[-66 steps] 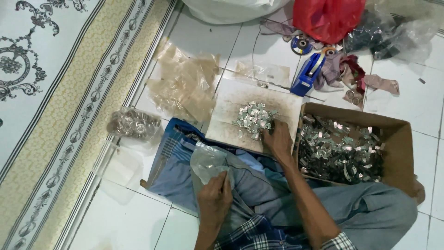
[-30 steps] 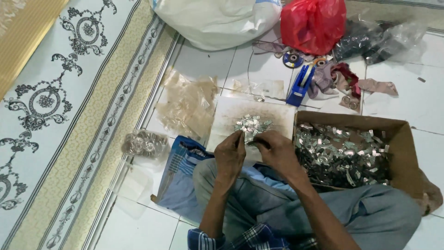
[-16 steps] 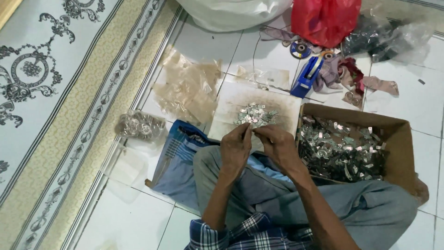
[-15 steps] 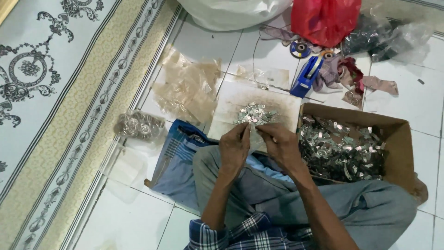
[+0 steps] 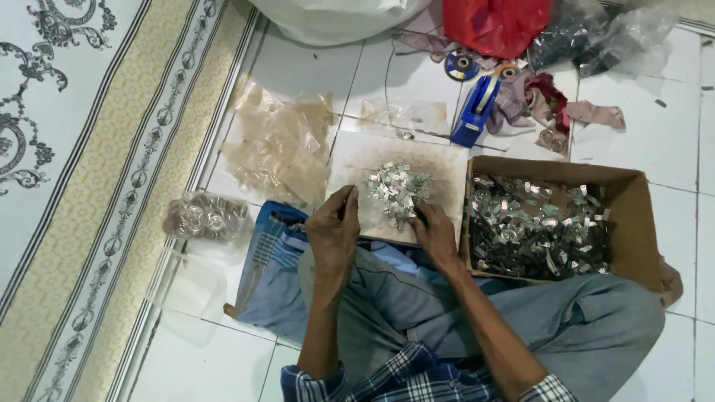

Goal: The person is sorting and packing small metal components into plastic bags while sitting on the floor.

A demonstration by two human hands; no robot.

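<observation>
While we sit cross-legged on the tiles, our left hand (image 5: 333, 232) rests curled at the near edge of the flat board (image 5: 350, 160); whether it grips anything we cannot tell. Our right hand (image 5: 435, 231) reaches, fingers bent, touching the pile of small metal pieces (image 5: 397, 188) beside the cardboard box (image 5: 637, 216).

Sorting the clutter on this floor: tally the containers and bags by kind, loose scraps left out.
Brown cardboard box of metal pieces: 1
Red plastic bag: 1
White sack: 1
Clear bag of round metal parts: 1
Blue tape dispenser: 1
Total: 5
</observation>
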